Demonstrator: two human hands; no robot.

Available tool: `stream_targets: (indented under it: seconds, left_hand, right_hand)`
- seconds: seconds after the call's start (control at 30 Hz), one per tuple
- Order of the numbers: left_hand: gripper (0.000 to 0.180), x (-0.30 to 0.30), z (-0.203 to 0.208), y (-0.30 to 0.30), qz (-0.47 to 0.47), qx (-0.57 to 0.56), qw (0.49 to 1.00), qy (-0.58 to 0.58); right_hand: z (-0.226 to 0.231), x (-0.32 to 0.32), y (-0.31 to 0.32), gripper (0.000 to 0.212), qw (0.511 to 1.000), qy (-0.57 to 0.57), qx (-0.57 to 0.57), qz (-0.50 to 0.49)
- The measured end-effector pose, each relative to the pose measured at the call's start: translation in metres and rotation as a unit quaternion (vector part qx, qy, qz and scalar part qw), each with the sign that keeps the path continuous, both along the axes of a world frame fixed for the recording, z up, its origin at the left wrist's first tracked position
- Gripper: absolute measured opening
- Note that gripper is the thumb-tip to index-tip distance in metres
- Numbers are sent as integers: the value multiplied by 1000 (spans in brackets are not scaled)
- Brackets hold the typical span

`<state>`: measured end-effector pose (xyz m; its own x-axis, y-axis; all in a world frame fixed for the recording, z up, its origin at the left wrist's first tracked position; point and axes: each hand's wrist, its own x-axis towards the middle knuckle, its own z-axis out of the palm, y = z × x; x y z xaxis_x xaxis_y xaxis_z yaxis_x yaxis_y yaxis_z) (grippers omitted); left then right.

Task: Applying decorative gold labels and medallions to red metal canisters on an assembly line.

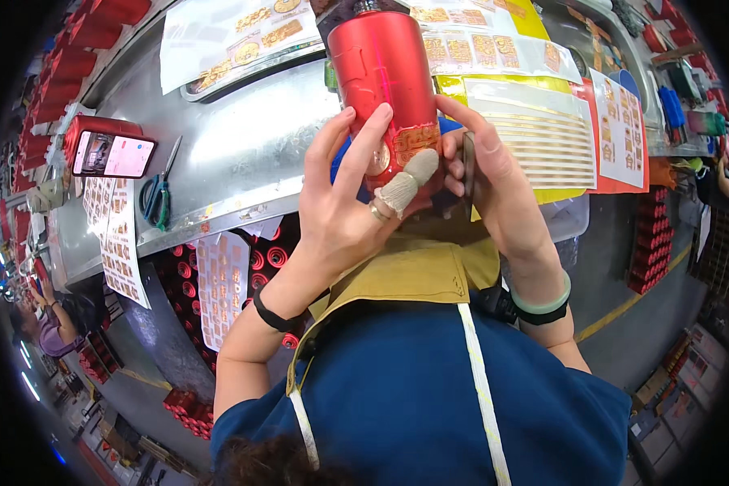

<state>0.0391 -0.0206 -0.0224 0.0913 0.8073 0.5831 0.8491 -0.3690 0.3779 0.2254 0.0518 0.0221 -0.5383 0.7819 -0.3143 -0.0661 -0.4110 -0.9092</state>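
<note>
A glossy red bottle (383, 65) with a dark neck stands tilted in front of me, its lower end toward my body. Gold decoration (417, 143) shows on its lower side. My left hand (340, 190) holds the bottle, two fingers on its left side. The left thumb wears a beige cloth cover (409, 185) and lies across the lower part, by the gold pattern. At the bottle's right edge is my right hand (498, 174), its index finger reaching to the side. Its fingers grip a thin dark flat tool (468, 174), whose kind I cannot make out.
On the metal table (243, 154) lie scissors (160, 190), a lit phone (113, 154) leaning on a red object, and gold sticker sheets (259, 32). Gold strips on a sheet (535, 134) lie at right. Red bottles (652, 243) stand in rows beyond; another person (61, 324) is far left.
</note>
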Motion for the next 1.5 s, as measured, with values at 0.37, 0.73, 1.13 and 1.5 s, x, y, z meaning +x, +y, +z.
stream_targets:
  seconds: [0.37, 0.73, 1.13, 1.5]
  left_hand:
    - [55, -2, -10, 1, 4, 66, 996, -67]
    - [87, -2, -9, -3, 35, 30, 996, -80]
    - [83, -7, -14, -5, 24, 28, 996, -86]
    - [87, -12, -21, -7, 0, -13, 993, -114]
  right_hand:
    - [-1, 3, 23, 27, 901, -87, 414, -99]
    - [4, -19, 70, 28, 700, -143, 699, -29]
    - [2, -5, 78, 26, 575, -168, 801, -11]
    - [-24, 9, 44, 35, 623, -52, 779, 54]
